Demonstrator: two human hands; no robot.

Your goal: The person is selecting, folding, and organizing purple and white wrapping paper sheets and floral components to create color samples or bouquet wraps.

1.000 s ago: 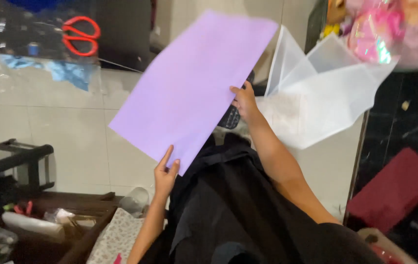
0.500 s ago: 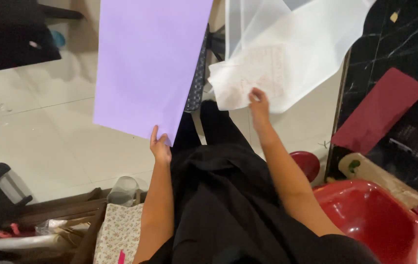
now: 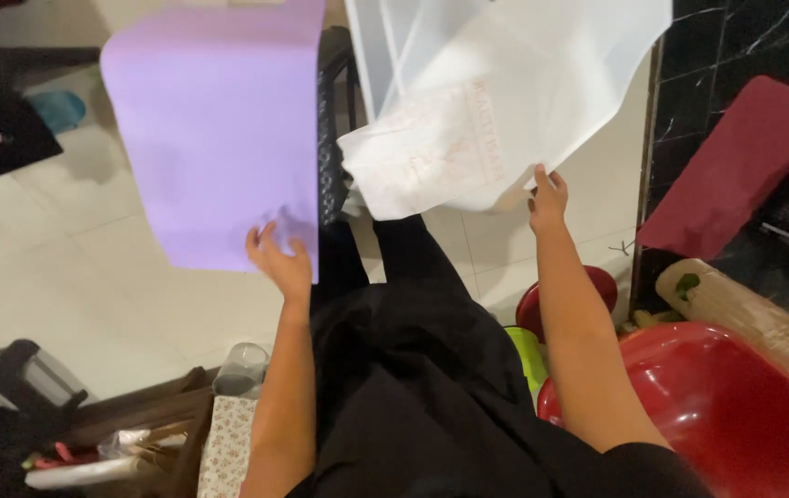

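Note:
My left hand point(image 3: 279, 263) grips the lower right corner of a large lilac paper sheet point(image 3: 215, 129), held up over the pale tiled floor. My right hand point(image 3: 547, 198) holds the lower edge of a white translucent plastic bag point(image 3: 496, 101) with faint reddish print, raised to the right of the sheet. The two sheets hang side by side, slightly apart. My black-clothed lap point(image 3: 422, 387) fills the lower middle.
A dark chair point(image 3: 335, 138) shows between sheet and bag. A red plastic basin point(image 3: 717, 406) sits at lower right, a dark red mat point(image 3: 736, 166) on the black marble floor beyond. A glass jar point(image 3: 242, 369) and a wooden rack point(image 3: 136, 415) lie lower left.
The view has tilted down and the two hands have drawn apart. The lilac sheet now hangs left, square to me. The bag has come free of the sheet and hangs right.

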